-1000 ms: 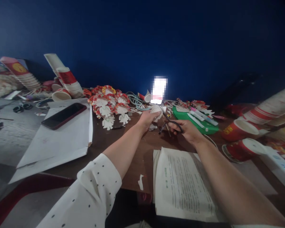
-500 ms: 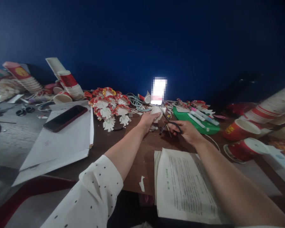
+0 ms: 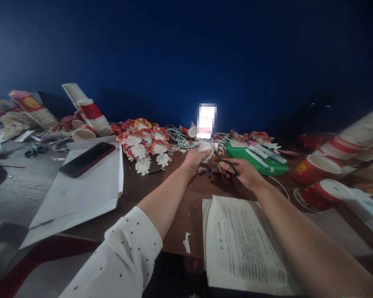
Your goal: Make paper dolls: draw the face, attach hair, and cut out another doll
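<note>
My left hand [image 3: 195,160] pinches a piece of white paper [image 3: 206,148] over the brown table. Dark-handled scissors [image 3: 231,165] are in my right hand [image 3: 240,170], whose fingers wrap round the handles. The blades point toward the paper and lie against its right side; whether they are cutting is too small to tell. Right behind the paper stands a lit phone [image 3: 206,122], its screen blurred. Several paper figures [image 3: 143,140] with red and yellow rings lie in a pile left of my left hand. An open book [image 3: 242,244] rests below my right hand.
A dark phone [image 3: 87,159] lies on a white folder [image 3: 77,198] at left. Stacked paper cups [image 3: 93,114] lean behind it. Markers [image 3: 265,152] rest on a green sheet [image 3: 278,169]. Red cups [image 3: 317,169] stand at right. A paper scrap [image 3: 187,243] lies beside the book.
The paper in my left hand has turned a little and sits slightly lower. My right hand and the scissors stay nearly in place. The whole view has shifted slightly.
</note>
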`<act>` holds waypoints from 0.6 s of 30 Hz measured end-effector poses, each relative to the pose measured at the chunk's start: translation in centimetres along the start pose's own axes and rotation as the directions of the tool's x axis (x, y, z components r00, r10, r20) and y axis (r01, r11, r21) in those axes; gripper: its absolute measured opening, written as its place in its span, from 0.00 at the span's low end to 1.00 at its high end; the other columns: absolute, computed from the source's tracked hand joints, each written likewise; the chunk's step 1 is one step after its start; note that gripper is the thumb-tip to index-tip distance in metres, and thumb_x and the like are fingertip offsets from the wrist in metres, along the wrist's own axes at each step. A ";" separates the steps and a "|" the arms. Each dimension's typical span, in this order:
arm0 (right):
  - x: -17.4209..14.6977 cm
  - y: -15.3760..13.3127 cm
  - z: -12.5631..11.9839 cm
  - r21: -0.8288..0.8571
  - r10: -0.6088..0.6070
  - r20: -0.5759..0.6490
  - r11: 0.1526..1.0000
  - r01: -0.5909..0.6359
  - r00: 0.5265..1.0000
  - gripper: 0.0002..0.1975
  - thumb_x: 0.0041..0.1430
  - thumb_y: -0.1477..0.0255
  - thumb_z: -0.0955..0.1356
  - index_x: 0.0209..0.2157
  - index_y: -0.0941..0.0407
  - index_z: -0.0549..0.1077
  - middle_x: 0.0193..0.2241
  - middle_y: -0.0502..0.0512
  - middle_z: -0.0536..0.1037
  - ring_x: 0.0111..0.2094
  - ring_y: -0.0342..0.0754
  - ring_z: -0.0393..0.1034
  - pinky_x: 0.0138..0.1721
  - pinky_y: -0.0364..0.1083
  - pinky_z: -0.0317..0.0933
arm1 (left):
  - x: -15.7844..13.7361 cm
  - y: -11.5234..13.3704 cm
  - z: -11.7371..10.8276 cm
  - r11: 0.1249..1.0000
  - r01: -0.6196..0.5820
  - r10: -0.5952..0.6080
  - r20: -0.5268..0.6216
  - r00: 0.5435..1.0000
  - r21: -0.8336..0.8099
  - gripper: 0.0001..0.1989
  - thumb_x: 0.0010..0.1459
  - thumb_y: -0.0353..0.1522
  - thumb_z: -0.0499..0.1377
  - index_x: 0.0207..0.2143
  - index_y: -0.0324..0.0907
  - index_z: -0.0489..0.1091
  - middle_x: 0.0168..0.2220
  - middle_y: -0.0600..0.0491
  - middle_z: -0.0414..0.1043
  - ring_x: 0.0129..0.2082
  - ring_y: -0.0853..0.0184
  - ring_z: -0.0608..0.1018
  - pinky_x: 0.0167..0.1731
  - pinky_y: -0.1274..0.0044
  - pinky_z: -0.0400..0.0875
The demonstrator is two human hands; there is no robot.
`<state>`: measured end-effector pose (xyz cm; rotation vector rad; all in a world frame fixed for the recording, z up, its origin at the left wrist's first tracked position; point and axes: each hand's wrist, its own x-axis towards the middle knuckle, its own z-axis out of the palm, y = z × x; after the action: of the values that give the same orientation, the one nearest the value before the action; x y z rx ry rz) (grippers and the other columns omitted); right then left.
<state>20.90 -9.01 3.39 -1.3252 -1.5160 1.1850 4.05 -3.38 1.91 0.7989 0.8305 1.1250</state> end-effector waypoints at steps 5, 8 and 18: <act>0.2 0.3 -0.3 -0.041 -0.021 0.007 0.999 0.022 1.000 0.22 0.49 0.51 0.73 0.32 0.57 0.80 0.21 0.50 0.70 0.22 0.41 0.61 0.24 0.43 0.57 | 0.2 0.0 -0.1 1.000 -0.006 0.006 -0.014 1.000 0.006 0.08 0.45 0.29 0.66 0.30 0.37 0.72 0.20 0.55 0.72 0.18 0.73 0.72 0.19 0.82 0.62; 0.2 0.3 -0.4 -0.050 -0.033 0.008 0.998 0.034 0.999 0.22 0.50 0.52 0.73 0.32 0.58 0.80 0.21 0.50 0.70 0.22 0.41 0.60 0.24 0.43 0.56 | 0.1 0.1 0.0 1.000 0.013 -0.013 -0.021 1.000 0.011 0.06 0.47 0.29 0.65 0.30 0.37 0.72 0.20 0.55 0.72 0.18 0.73 0.71 0.19 0.81 0.62; 0.4 0.6 -0.5 -0.093 -0.048 0.003 0.995 0.048 0.999 0.22 0.50 0.51 0.72 0.32 0.57 0.80 0.22 0.50 0.70 0.23 0.42 0.61 0.25 0.44 0.57 | -0.4 0.5 0.3 0.999 0.035 -0.035 -0.005 0.999 0.011 0.09 0.47 0.30 0.67 0.30 0.38 0.71 0.22 0.54 0.73 0.19 0.71 0.73 0.23 0.79 0.67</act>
<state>21.49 -8.55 2.90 -1.3418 -1.6117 1.0965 4.00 -3.67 2.49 0.7886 0.8520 1.0927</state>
